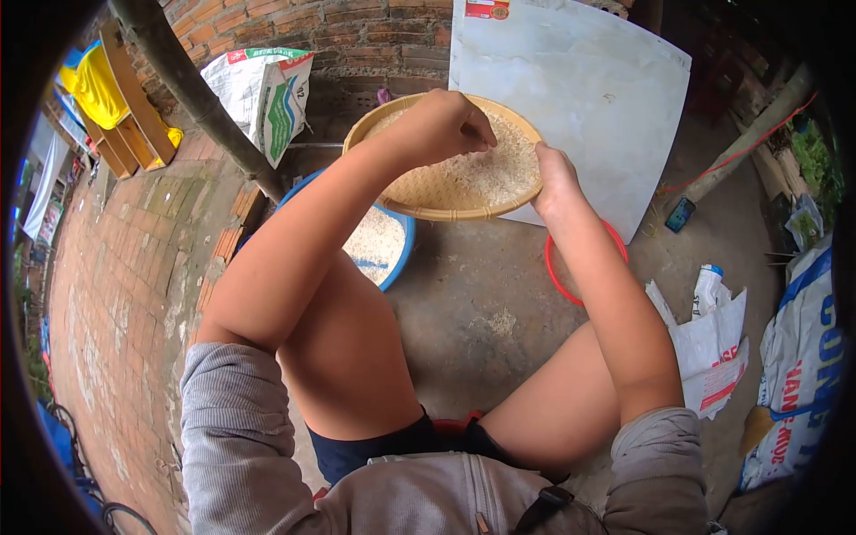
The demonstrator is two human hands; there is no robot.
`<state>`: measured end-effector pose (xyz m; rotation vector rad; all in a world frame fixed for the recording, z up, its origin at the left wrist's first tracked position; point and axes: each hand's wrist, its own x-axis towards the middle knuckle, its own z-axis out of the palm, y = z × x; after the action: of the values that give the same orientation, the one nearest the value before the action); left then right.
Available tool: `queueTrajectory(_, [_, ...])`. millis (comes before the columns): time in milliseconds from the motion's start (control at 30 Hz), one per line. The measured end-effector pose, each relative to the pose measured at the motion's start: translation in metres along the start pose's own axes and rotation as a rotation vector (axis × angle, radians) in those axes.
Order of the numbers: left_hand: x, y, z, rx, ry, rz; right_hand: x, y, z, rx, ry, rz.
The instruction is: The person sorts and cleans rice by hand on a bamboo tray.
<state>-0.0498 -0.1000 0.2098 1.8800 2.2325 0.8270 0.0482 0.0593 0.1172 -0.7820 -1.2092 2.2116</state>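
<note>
A round woven bamboo winnowing tray (423,189) is raised in front of me, with pale rice grains (499,174) spread mostly over its right half. My right hand (557,178) grips the tray's right rim, thumb on top and the other fingers hidden beneath. Over the tray, my left hand (441,127) is closed, its fingertips pinched together just above the grains. Whatever lies between those fingertips is too small to make out. Below the tray's left side stands a blue basin (408,254) holding more rice (374,241), partly covered by my left arm.
A red basin (555,272) sits behind my right forearm. A white panel (580,98) leans at the back. White sacks (267,98) stand by the brick wall, and another printed sack (794,374) is at right. A phone (680,215) lies on the floor; a pole (192,89) slants at left.
</note>
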Motion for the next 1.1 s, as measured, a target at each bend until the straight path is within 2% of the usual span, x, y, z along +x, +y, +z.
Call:
queueTrajectory(67, [-0.005, -0.006, -0.006, -0.064, 0.006, -0.128, 0.003, 0.007, 0.004, -0.019, -0.022, 0.014])
queueTrajectory(433, [-0.027, -0.041, -0.015, -0.123, -0.008, -0.212, 0.007, 0.030, 0.040, -0.046, -0.143, 0.142])
queueTrajectory(533, [-0.032, -0.057, -0.013, -0.269, -0.014, -0.304, 0.012, 0.039, 0.050, -0.023, -0.129, 0.139])
queueTrajectory(600, [-0.032, -0.064, -0.013, -0.601, 0.002, -0.474, 0.015, 0.042, 0.053, -0.001, -0.110, 0.131])
queueTrajectory(633, [-0.034, -0.064, -0.013, -0.598, 0.001, -0.476, 0.016, 0.042, 0.054, 0.004, -0.114, 0.136])
queueTrajectory(700, [-0.035, -0.061, -0.013, -0.979, 0.086, -0.621, 0.018, 0.041, 0.054, 0.014, -0.112, 0.139])
queueTrajectory(833, [-0.028, -0.047, -0.012, -1.125, 0.105, -0.730, 0.020, 0.027, 0.041, -0.017, -0.127, 0.128])
queueTrajectory(933, [-0.015, -0.042, -0.008, -1.171, 0.025, -0.730, 0.025, 0.009, 0.023, -0.030, -0.092, 0.125])
queueTrajectory(1000, [-0.001, -0.034, 0.002, -1.221, 0.056, -0.773, 0.027, -0.007, 0.009, -0.040, -0.042, 0.123])
queueTrajectory(1067, [0.011, -0.030, 0.008, -1.461, -0.016, -0.680, 0.030, -0.022, -0.008, -0.008, -0.005, 0.116])
queueTrajectory(1100, [0.020, -0.019, 0.011, -1.455, 0.016, -0.693, 0.027, -0.034, -0.014, -0.001, 0.026, 0.107])
